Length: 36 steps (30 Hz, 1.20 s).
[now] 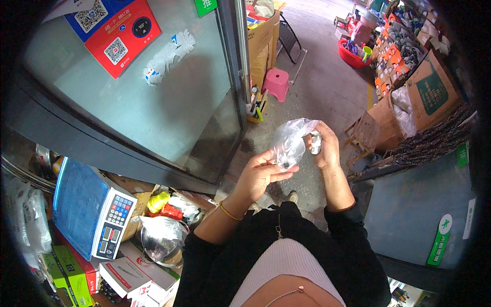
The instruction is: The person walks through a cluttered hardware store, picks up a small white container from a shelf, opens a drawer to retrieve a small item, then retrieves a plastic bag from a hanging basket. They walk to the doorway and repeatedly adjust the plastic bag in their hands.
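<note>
A clear plastic bag (pixel 292 140) is stretched between both hands, in front of the body above the floor. My left hand (pixel 262 172) pinches the lower end of the bag between thumb and fingers, with a small dark and yellowish bit showing at the fingertips. Curled round the bag's upper right edge is my right hand (pixel 326 146). It also holds a small whitish, crumpled-looking item (pixel 315 142) against its fingers; what this is, I cannot tell.
A glass door (pixel 153 96) stands at the left, another glass door panel (pixel 418 215) at the right. A digital scale (pixel 90 211) and boxes (pixel 124 274) lie lower left. Ahead are a pink plastic stool (pixel 277 84), a wooden stool (pixel 362 132), cartons (pixel 433 92) and a red basin (pixel 351 57).
</note>
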Each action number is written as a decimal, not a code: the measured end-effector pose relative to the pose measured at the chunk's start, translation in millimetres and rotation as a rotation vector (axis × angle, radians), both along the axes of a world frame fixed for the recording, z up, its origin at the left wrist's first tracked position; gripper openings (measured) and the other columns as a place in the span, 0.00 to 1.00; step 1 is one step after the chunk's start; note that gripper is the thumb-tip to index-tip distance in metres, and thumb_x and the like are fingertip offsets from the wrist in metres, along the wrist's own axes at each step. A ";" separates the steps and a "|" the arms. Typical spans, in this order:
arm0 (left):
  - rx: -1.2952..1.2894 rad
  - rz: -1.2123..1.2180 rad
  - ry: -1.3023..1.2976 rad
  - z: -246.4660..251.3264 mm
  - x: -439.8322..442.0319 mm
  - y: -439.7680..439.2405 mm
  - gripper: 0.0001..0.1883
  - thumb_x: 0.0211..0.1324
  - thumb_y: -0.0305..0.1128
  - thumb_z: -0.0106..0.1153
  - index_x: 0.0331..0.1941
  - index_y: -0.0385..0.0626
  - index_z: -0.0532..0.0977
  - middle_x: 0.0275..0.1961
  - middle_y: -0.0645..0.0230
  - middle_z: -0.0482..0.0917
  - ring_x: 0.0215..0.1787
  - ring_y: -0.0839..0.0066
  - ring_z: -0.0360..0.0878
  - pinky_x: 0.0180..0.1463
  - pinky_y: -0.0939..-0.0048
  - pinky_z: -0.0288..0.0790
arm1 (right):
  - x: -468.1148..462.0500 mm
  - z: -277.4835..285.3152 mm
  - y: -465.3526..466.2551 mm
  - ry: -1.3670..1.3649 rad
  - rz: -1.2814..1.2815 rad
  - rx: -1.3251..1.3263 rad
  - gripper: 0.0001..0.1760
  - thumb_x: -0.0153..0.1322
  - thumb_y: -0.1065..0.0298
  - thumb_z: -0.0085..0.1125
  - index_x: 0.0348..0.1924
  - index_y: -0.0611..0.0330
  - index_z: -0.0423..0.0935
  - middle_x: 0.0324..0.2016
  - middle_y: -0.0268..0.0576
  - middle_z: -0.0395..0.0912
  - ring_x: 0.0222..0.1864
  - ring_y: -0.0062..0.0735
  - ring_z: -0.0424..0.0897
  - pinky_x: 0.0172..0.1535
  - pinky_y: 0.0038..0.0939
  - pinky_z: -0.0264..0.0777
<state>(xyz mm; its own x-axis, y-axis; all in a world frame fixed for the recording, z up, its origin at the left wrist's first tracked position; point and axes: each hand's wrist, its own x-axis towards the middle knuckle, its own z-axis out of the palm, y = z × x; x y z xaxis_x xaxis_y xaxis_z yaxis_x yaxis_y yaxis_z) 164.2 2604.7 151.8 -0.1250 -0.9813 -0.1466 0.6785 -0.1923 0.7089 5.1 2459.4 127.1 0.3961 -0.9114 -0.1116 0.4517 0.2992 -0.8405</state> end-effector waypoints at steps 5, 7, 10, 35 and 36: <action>-0.014 0.006 0.014 -6.3 2.3 1.9 0.24 0.57 0.20 0.44 0.59 0.32 0.61 0.56 0.52 0.71 0.56 0.53 0.73 0.60 0.56 0.67 | -1.1 14.2 1.3 -0.050 -0.006 -0.024 0.06 0.70 0.68 0.46 0.31 0.58 0.70 0.18 0.36 0.73 0.17 0.21 0.71 0.19 0.21 0.64; -0.031 -0.030 0.041 -12.4 4.7 1.1 0.24 0.57 0.20 0.44 0.60 0.32 0.61 0.56 0.52 0.71 0.57 0.52 0.72 0.61 0.54 0.66 | -1.0 22.0 8.2 -0.010 0.054 -0.094 0.06 0.71 0.68 0.46 0.31 0.58 0.71 0.19 0.36 0.74 0.18 0.20 0.72 0.21 0.20 0.65; -0.019 -0.126 0.194 -26.5 13.8 -3.8 0.25 0.57 0.25 0.49 0.60 0.33 0.61 0.57 0.51 0.71 0.57 0.51 0.71 0.61 0.49 0.64 | 1.7 32.7 22.0 -0.019 0.150 -0.158 0.07 0.71 0.68 0.48 0.32 0.60 0.72 0.21 0.34 0.75 0.19 0.17 0.73 0.23 0.18 0.65; -0.502 0.073 -0.659 -43.0 9.8 12.0 0.19 0.55 0.30 0.58 0.50 0.39 0.70 0.49 0.65 0.75 0.48 0.75 0.74 0.51 0.71 0.70 | -32.4 57.5 48.4 0.613 0.592 -0.780 0.28 0.56 0.62 0.72 0.48 0.60 0.75 0.40 0.37 0.79 0.41 0.26 0.77 0.39 0.26 0.69; -0.318 0.050 -0.514 -42.3 8.0 13.9 0.19 0.55 0.30 0.59 0.50 0.39 0.70 0.48 0.65 0.75 0.47 0.76 0.74 0.50 0.72 0.70 | -33.8 53.0 51.3 0.651 0.603 -0.810 0.25 0.57 0.63 0.72 0.45 0.60 0.76 0.36 0.36 0.79 0.39 0.26 0.78 0.38 0.27 0.70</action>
